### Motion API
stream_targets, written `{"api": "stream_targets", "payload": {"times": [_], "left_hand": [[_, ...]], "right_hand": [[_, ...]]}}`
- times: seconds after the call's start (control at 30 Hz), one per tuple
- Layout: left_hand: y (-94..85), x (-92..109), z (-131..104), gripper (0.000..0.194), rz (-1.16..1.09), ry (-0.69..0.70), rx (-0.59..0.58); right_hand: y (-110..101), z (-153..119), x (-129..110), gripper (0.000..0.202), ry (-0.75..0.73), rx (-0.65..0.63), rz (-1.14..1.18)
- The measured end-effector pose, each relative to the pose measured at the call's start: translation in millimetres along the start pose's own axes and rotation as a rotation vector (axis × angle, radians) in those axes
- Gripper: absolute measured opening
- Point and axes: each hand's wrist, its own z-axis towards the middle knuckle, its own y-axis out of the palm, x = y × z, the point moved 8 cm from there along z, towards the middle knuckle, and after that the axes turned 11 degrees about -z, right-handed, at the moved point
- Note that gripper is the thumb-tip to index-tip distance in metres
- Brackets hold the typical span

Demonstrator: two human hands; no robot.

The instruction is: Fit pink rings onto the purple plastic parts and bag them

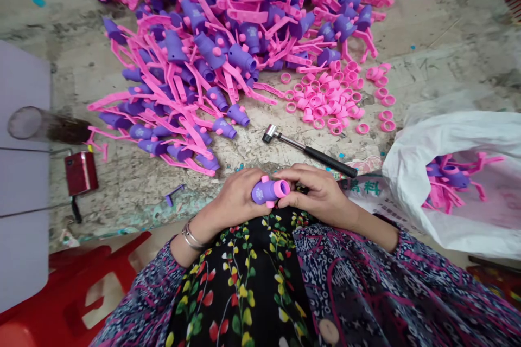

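My left hand [238, 198], with bracelets at the wrist, is closed around a purple plastic tube [262, 192] that has pink knobs on its sides and pale print on it. A pink ring [282, 188] sits on the tube's right end. My right hand [315, 192] has its thumb and index finger at that ring, fingers curled; its other fingertips are partly hidden. Just beyond my hands, a small hammer [309, 150] with a black handle lies on the worktop. Loose pink rings [321, 95] are heaped behind it.
A large pile of purple tubes with pink arms [211, 49] covers the back of the worktop [427, 59]. On the right stands an open white sack [459, 124] holding similar pieces. A glass jar [44, 126], a red box [81, 172] and a red stool [77, 276] are at left.
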Motion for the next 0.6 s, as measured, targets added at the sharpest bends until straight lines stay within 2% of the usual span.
{"api": "stream_targets", "payload": {"times": [0.27,0.6], "left_hand": [[-1.8,6.4,-0.3,0.030,0.022,0.034,0.013],[-3.1,8.0,-2.1,0.039,0.091,0.044,0.003]], "right_hand": [[0.8,-2.1,-1.1,0.038,-0.015,-0.003,-0.011],[3.6,-2.4,-2.5,0.031,-0.032,-0.070,-0.043]]}}
